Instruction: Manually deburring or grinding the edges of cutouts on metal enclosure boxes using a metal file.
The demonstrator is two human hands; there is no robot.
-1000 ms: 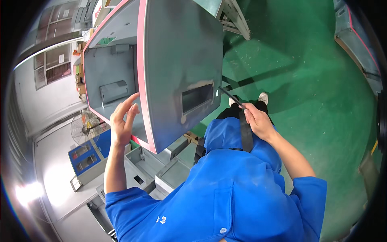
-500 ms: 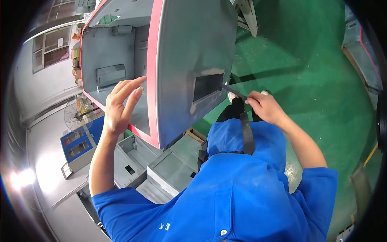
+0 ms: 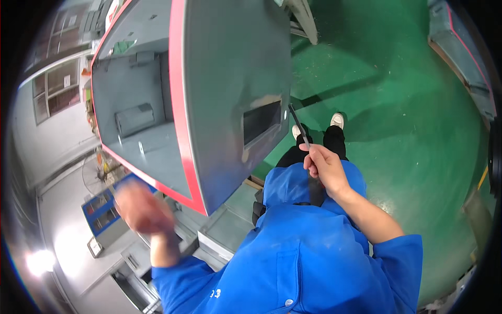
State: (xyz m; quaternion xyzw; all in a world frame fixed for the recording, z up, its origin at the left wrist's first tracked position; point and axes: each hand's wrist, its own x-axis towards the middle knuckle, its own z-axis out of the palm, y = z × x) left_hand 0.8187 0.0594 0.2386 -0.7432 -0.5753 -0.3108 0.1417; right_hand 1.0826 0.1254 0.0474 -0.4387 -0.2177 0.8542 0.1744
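Observation:
A large grey metal cabinet shell (image 3: 230, 89) with a red rim stands in front of me, its open inside facing left and a rectangular slot (image 3: 261, 121) cut in its outer face. My right hand (image 3: 324, 166) grips a thin dark rod-like tool (image 3: 299, 124) whose tip points up beside the slot. My left hand (image 3: 140, 206) is blurred, low at the left, below the cabinet's red edge and off it; I cannot make out its fingers. I wear a blue work jacket (image 3: 293, 256), and my white shoes (image 3: 337, 120) show on the floor.
Grey metal housings (image 3: 225, 227) lie on the floor under the cabinet. A blue box (image 3: 102, 220) stands at the left near a white wall with windows. Green floor (image 3: 397, 104) spreads to the right, with a grey machine edge (image 3: 460, 52) at the far right.
My left hand has dropped from the cabinet's red rim down to the lower left. The right hand with the tool stays by the slot. The view has tilted, so the cabinet looks larger.

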